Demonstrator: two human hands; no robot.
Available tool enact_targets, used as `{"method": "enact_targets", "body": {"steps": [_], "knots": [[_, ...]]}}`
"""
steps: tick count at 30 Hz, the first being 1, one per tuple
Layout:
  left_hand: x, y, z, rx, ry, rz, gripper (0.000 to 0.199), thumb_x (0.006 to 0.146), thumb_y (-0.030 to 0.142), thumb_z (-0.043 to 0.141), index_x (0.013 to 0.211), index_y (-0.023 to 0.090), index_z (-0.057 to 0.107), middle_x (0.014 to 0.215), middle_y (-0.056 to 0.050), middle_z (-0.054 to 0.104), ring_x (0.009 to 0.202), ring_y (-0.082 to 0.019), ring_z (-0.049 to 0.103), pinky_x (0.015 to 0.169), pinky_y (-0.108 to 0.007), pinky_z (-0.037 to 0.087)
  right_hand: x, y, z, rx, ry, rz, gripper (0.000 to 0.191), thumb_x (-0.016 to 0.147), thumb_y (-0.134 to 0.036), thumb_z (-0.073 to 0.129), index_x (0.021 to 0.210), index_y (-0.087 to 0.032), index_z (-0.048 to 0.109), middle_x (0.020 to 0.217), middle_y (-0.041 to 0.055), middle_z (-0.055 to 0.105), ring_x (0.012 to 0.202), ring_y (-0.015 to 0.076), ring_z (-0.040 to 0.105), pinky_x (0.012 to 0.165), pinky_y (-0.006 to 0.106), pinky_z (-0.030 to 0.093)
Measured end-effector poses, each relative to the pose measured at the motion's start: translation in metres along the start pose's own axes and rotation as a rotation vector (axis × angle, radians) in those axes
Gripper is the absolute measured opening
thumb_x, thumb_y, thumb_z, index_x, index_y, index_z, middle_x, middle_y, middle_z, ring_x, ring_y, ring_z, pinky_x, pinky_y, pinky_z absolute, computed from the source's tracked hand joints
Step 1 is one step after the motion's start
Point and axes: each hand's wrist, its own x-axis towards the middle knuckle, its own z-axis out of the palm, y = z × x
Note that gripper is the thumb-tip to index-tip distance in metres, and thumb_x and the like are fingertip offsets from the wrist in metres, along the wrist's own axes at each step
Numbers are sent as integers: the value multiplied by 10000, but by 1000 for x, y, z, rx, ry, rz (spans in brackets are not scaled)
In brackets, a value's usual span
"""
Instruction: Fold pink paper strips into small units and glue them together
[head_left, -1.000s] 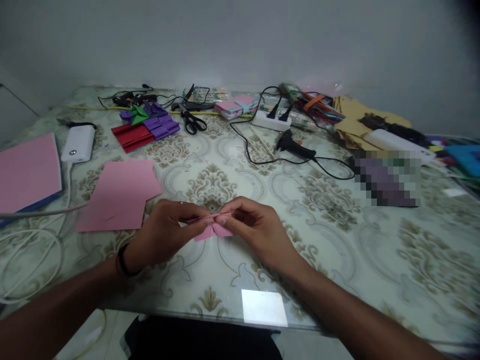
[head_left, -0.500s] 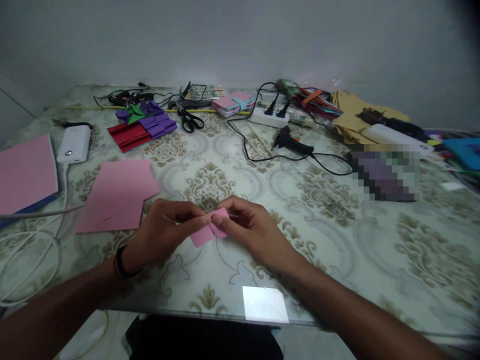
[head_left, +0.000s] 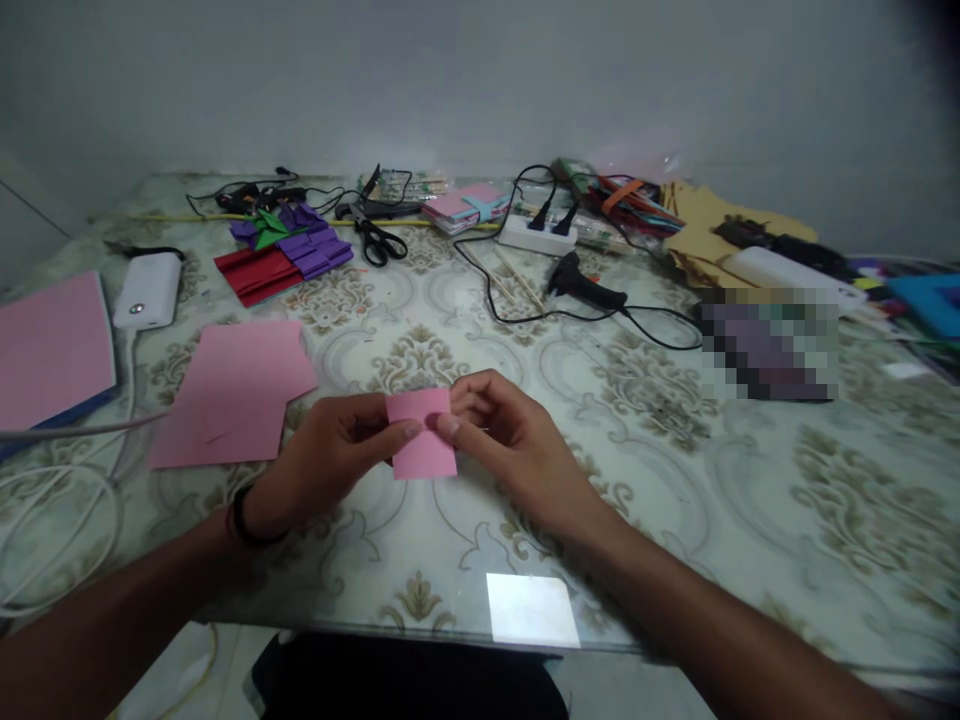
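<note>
A small rectangular piece of pink paper [head_left: 424,458] is held between both hands above the table. My left hand [head_left: 341,445] pinches its left side, thumb on the front face and fingers behind. My right hand [head_left: 510,440] grips the right side, its thumb also on the front, close to the left thumb. To the left of my left hand lies a larger cut sheet of pink paper [head_left: 232,395], with a notch at its right edge.
At the left lie a pink paper stack [head_left: 49,350] and a white power bank [head_left: 150,290] with a cable. Behind are red and purple folded papers [head_left: 259,272], black-handled scissors [head_left: 382,243], a power strip [head_left: 536,235] and a black glue gun [head_left: 589,285]. A pixelated item [head_left: 769,345] lies right.
The small pink paper, bent and pinched at its middle before, is now spread flat and facing me. My right hand has risen slightly, and the thumbs have moved a little apart.
</note>
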Motion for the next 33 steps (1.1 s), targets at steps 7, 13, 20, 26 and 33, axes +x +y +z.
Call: {"method": "enact_targets", "body": {"steps": [7, 13, 20, 26, 33], "knots": [[-1, -1, 0, 43, 25, 42, 301, 919, 426, 687, 768, 167, 662, 657, 29, 613, 599, -109, 534, 516, -205, 417, -1, 2, 1, -24, 27, -55, 294, 831, -407, 837, 941, -220, 638, 820, -9, 680, 758, 135, 646, 725, 271, 541], [-1, -3, 2, 63, 18, 202, 214, 871, 324, 775, 1032, 207, 694, 964, -12, 763, 879, -166, 725, 775, -249, 597, -3, -1, -2, -136, 66, -142, 192, 865, -277, 791, 969, -221, 640, 814, -7, 697, 765, 150, 672, 738, 296, 553], [-4, 6, -2, 248, 95, 363, 43, 931, 221, 715, 905, 212, 747, 855, 2, 790, 766, -137, 718, 707, -229, 568, -8, -4, -2, -300, 55, -248, 134, 915, -276, 767, 987, -228, 666, 902, 14, 745, 841, 169, 726, 791, 310, 583], [-5, 3, 1, 197, 100, 363, 25, 933, 213, 707, 929, 205, 731, 895, -14, 773, 821, -152, 711, 743, -258, 562, -11, -3, -2, -433, 39, -301, 80, 948, -274, 739, 996, -239, 684, 911, 9, 754, 835, 169, 734, 756, 299, 574], [-6, 1, 1, 128, 68, 363, 25, 937, 213, 716, 952, 221, 734, 911, -10, 766, 854, -154, 709, 774, -271, 555, -12, -4, 0, -415, 23, -294, 81, 947, -250, 738, 996, -242, 674, 912, -1, 749, 833, 161, 724, 771, 300, 568]]}}
